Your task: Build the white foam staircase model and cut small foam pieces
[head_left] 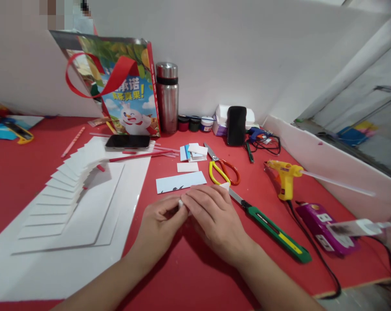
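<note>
My left hand (163, 220) and my right hand (211, 211) meet over the red tabletop, fingers closed around a small white card piece (225, 185). Most of that piece is hidden; a corner shows past the right fingers and a sliver between the thumbs. Just beyond lies a pale strip (179, 182) with dark marks, then a small white rectangle (187, 167) and a little pile of cut cards (195, 152). A green utility knife (276, 233), blade out, rests to the right of my right hand. Scissors (219, 166) with yellow and orange handles lie behind it.
At left, a curved white card staircase (53, 203) stands on white sheets. Behind are a phone (127, 141), a gift bag (130, 95), a steel flask (168, 99), paint jars (194, 124) and a black case (236, 125). Right: a corded yellow glue gun (286, 175) and a purple box (321, 229).
</note>
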The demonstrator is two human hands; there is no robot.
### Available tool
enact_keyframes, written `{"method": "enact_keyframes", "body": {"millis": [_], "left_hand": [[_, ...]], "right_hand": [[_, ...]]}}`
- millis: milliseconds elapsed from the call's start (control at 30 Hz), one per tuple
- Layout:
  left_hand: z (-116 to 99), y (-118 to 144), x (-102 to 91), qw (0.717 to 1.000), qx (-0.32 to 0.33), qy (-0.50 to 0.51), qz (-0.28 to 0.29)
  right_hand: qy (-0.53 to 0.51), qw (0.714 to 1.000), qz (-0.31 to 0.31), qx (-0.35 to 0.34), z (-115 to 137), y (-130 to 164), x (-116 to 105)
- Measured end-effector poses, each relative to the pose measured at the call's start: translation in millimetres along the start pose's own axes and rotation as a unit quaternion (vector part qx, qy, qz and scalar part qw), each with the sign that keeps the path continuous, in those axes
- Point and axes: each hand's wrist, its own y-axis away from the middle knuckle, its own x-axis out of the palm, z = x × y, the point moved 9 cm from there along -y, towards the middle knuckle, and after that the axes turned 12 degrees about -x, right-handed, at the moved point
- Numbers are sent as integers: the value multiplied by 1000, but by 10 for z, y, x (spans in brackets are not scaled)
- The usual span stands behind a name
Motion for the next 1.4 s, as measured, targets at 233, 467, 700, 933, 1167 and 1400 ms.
{"method": "enact_keyframes", "body": {"millis": [233, 467, 700, 933, 1167, 1400], "left_hand": [[389, -124, -49, 946, -176, 271, 35], [395, -104, 42, 893, -237, 376, 67], [511, -79, 76, 918, -224, 323, 48], [429, -18, 141, 931, -226, 275, 85], [354, -35, 118, 947, -187, 244, 92], [-335, 125, -171, 959, 206, -185, -59]], "right_hand": [[-105, 947, -205, 225, -403, 290, -327], [-592, 624, -148, 488, -451, 505, 550], [-634, 546, -162, 522, -442, 564, 656], [-644, 509, -154, 550, -473, 625, 675], [-645, 503, -141, 557, -478, 655, 671], [-477, 707, -173, 492, -559, 550, 400]]}}
